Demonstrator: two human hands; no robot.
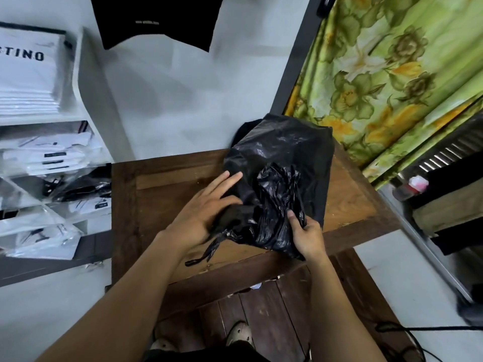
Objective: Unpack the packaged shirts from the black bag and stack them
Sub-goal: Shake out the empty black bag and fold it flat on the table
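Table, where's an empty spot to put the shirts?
The biggest bare patch of table lies between its left edge and the left hand. A narrower strip runs right of the black bag. The shelves at left are crammed with packaged shirts.

On my feed I see 2 forearms (125, 296) with no sleeve reaching them, a bare left hand (206, 212) and bare right hand (307, 236), a black garment (209, 355) at the waist, and 2 pale, perforated clog-style shoes (239, 333) below.

black bag (282, 152) hides its contents; white box (26, 74) is cut by left edge.
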